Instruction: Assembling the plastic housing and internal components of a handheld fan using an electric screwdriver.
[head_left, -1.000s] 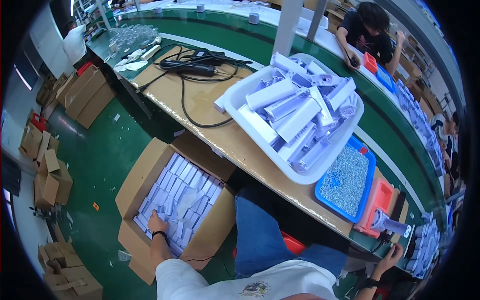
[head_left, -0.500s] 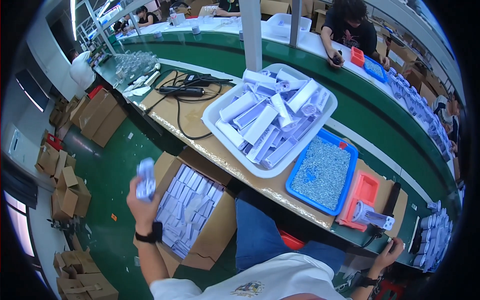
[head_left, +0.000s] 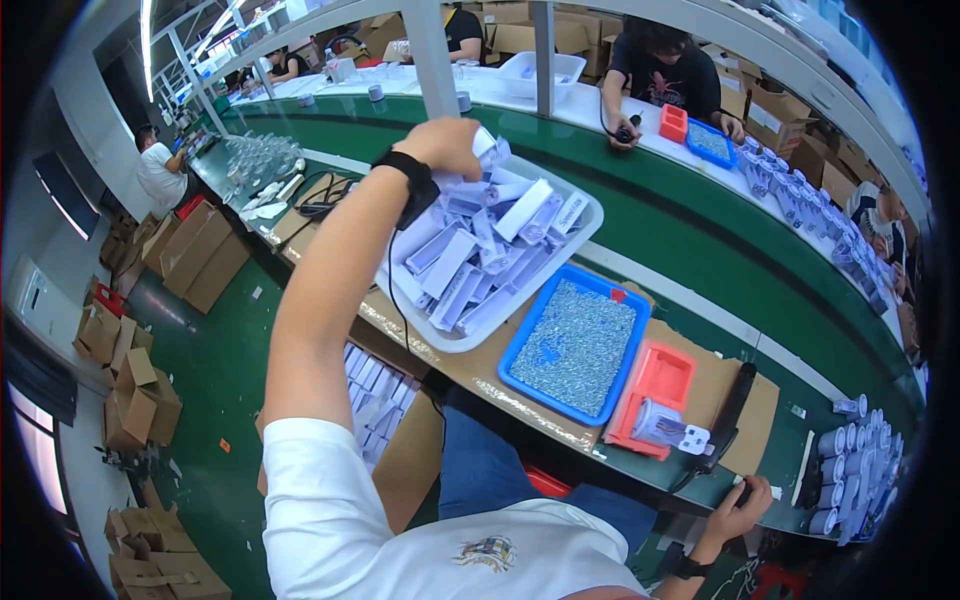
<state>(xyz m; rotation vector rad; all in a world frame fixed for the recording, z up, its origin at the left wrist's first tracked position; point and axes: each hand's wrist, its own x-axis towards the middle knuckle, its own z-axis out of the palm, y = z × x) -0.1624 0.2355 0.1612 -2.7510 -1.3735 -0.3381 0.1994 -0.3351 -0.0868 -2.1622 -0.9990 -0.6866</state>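
Note:
Over the far left part of a white tub (head_left: 465, 343), my left hand (head_left: 445, 148) is closed on a white plastic housing (head_left: 490, 150); its fingers are partly turned from view. White plastic housings (head_left: 450, 262) lie heaped in the tub. My right hand (head_left: 742, 508) rests at the table's near right edge, fingers curled, with something dark between them that I cannot make out. Left of that hand, a white cylindrical housing (head_left: 660, 425) lies in a red-orange holder (head_left: 668, 365). A black electric screwdriver (head_left: 733, 408) lies beside the holder on cardboard.
A blue tray (head_left: 575, 350) of small metal screws sits between tub and holder. An open carton (head_left: 410, 475) of white parts stands below the table's edge, behind my left arm. White housings (head_left: 850, 470) stand at far right. Co-workers sit across the green conveyor (head_left: 690, 235).
My left hand has moved from above the carton up and right to the tub, carrying the white plastic housing. The view has shifted, and my right hand stays at the table edge.

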